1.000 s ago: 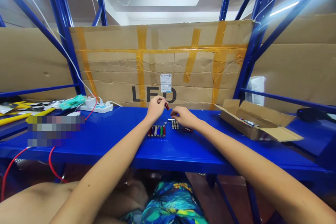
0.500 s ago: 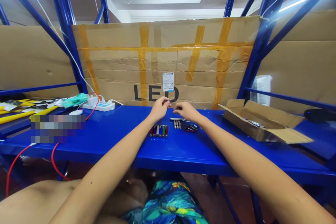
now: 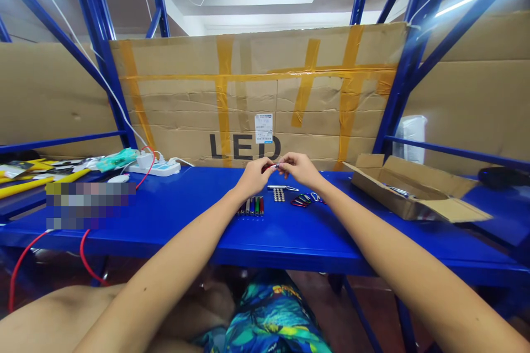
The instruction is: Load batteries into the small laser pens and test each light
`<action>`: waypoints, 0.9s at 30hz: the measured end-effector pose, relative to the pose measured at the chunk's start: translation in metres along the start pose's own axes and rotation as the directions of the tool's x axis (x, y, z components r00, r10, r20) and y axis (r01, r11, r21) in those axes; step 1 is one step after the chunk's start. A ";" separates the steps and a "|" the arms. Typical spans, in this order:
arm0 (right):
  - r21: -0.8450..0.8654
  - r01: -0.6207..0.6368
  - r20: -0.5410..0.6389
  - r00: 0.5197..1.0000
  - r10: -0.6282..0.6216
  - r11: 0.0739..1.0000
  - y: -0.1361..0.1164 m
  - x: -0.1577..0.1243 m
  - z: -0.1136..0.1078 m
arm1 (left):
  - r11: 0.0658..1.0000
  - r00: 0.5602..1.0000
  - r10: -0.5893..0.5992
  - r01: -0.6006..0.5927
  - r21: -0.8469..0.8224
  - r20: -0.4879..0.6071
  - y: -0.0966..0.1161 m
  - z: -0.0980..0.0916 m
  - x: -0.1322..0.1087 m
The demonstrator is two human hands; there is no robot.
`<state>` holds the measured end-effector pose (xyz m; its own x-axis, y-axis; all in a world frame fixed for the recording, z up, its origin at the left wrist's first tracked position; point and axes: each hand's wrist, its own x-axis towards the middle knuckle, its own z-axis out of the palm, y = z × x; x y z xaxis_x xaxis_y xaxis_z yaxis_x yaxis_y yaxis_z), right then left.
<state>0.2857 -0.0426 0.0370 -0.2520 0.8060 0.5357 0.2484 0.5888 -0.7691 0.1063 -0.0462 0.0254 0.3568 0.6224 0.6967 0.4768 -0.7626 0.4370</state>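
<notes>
My left hand (image 3: 254,177) is closed around a small red metal tube (image 3: 272,167), much of it hidden by the fingers. At the tube's right end, the fingertips of my right hand (image 3: 303,170) are pinched; any small part between them is too fine to make out. Below the left hand lies a row of coloured metal tubes (image 3: 252,207), partly covered by the wrist. Several small round silver button cells (image 3: 279,194) sit in a grid under the hands, with a slim silver pen-like tool (image 3: 282,187) just behind. Coloured carabiner clips (image 3: 305,199) lie beside my right wrist.
An open cardboard box (image 3: 409,193) holding metal pieces stands at the right of the blue table (image 3: 174,215). At the left are a white power strip (image 3: 163,167), red cables and yellow-handled items. A large cardboard sheet (image 3: 182,105) rises behind.
My hands have come together: the right moved to meet the left, and its fingertips are now at the end of the red tube. The view has shifted slightly.
</notes>
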 end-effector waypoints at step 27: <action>0.093 -0.146 0.080 0.987 0.139 0.985 -0.001 -0.003 0.004 | 0.983 0.992 0.123 -0.126 0.138 0.026 0.005 0.003 0.000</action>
<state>0.2824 -0.0456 0.0344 -0.2889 0.8726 0.3937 0.1944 0.4562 -0.8684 0.1108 -0.0499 0.0258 0.4338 0.5281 0.7300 0.5341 -0.8032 0.2637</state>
